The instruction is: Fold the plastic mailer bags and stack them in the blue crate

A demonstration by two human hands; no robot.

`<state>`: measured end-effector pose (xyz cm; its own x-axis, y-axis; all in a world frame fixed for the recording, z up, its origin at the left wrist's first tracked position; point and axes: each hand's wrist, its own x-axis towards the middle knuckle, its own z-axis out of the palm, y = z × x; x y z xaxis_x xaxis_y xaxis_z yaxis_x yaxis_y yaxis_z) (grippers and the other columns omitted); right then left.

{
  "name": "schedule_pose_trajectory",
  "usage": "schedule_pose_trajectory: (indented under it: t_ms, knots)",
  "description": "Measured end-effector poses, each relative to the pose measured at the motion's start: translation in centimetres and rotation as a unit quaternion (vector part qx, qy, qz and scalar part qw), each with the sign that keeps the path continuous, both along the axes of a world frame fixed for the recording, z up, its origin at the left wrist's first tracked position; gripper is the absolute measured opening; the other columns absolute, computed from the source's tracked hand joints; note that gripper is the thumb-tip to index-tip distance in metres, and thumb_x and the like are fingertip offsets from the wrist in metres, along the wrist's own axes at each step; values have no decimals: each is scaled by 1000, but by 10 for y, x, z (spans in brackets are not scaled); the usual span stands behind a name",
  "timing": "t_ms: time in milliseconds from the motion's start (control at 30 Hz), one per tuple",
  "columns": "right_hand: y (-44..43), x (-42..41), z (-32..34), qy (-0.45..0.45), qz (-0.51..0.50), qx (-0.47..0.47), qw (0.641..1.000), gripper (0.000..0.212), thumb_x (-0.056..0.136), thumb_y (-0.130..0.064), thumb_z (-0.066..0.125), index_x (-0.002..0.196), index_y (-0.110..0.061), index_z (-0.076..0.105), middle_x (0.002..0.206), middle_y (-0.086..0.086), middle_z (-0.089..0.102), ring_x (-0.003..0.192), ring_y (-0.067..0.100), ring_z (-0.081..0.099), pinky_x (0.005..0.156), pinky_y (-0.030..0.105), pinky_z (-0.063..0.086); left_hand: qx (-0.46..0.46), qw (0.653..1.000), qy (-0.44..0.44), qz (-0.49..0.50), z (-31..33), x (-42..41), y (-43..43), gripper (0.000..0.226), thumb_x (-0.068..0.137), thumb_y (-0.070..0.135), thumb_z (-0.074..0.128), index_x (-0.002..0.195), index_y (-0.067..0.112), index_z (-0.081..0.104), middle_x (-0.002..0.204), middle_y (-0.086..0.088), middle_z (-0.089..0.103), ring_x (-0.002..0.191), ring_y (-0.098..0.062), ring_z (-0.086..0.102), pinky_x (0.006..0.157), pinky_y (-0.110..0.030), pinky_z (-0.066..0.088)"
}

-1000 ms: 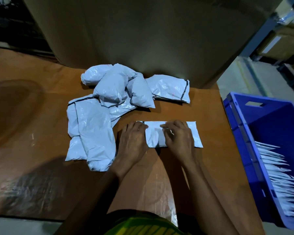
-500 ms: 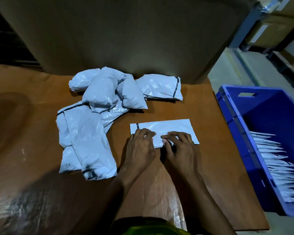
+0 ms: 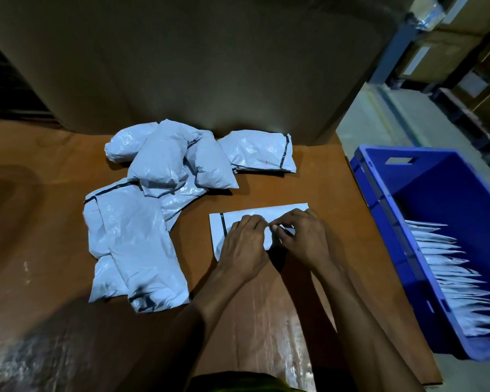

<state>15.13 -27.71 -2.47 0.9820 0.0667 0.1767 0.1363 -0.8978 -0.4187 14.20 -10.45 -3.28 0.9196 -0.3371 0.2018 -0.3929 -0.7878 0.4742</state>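
Note:
A flat white mailer bag [image 3: 255,215] with a black strip near its left end lies on the brown table [image 3: 54,216] in front of me. My left hand [image 3: 245,247] and my right hand [image 3: 301,239] lie on it side by side, their curled fingertips meeting and pinching the plastic near its middle. My hands hide the bag's near edge. At the right stands the blue crate [image 3: 379,199], holding a row of several folded white mailers [image 3: 453,278].
A heap of several puffy, unfolded white mailers [image 3: 159,176] lies left of and beyond my hands, one more [image 3: 259,151] at the back. A large cardboard sheet [image 3: 198,58] stands behind the table. Shelving with boxes [image 3: 464,52] is at the far right.
Both hands have moved up from the bag's near edge to its middle, and their fingertips now pinch together there. The view has shifted slightly.

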Motion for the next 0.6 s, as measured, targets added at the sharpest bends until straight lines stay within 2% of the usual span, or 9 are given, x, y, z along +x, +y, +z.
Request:
schedule_pose_trajectory:
  t_ms: [67, 133, 233, 333, 467, 533, 600]
  knots:
    - [-6, 10, 6, -4, 9, 20, 1000, 9, 94, -29, 75, 99, -30, 81, 102, -8, 75, 98, 20, 61, 71, 29, 44, 17, 1000, 11, -5, -1, 4, -1, 43, 69, -3, 65, 111, 3, 70, 111, -14, 68, 103, -36, 64, 84, -44, 52]
    - [-6, 15, 5, -23, 7, 14, 1000, 11, 93, -28, 76, 103, -26, 81, 103, -4, 74, 100, 20, 62, 71, 29, 45, 26, 1000, 14, -10, 1, 7, -1, 42, 68, -3, 68, 109, 4, 70, 110, -13, 67, 102, -36, 63, 83, -44, 52]
    - [-2, 16, -6, 3, 12, 20, 1000, 15, 94, -24, 74, 107, -25, 81, 110, -2, 75, 102, 23, 68, 79, 32, 49, 39, 999, 23, -11, 5, 7, -2, 44, 77, 0, 64, 121, 5, 67, 123, -12, 64, 115, -33, 58, 92, -42, 46]
    - [-11, 20, 0, 41, -7, 55, 998, 19, 97, -18, 70, 113, -21, 81, 119, 0, 76, 109, 22, 68, 85, 23, 44, 57, 997, 43, -7, 8, 6, -4, 48, 83, 3, 63, 131, 5, 62, 132, -11, 59, 121, -32, 53, 96, -40, 43]
    - [-23, 9, 3, 20, -37, 43, 998, 27, 100, -19, 67, 125, -19, 77, 129, 3, 73, 120, 24, 64, 92, 23, 43, 93, 995, 44, -2, 10, 8, -8, 49, 87, 8, 59, 136, 7, 58, 137, -10, 57, 126, -29, 49, 101, -38, 38]
    - [-26, 1, 1, 31, -29, 59, 997, 27, 100, -22, 67, 126, -24, 77, 129, -2, 73, 121, 20, 65, 90, 17, 43, 97, 994, 40, 12, 10, 9, -10, 46, 88, 8, 56, 134, 7, 59, 134, -10, 58, 124, -30, 49, 99, -38, 37]
    - [-33, 1, 10, 55, -48, 87, 994, 25, 101, -26, 67, 124, -25, 78, 126, -4, 75, 115, 15, 68, 78, 8, 40, 87, 995, 35, 18, 8, 7, -13, 43, 87, 7, 57, 130, 7, 60, 130, -11, 59, 122, -32, 51, 97, -40, 39]
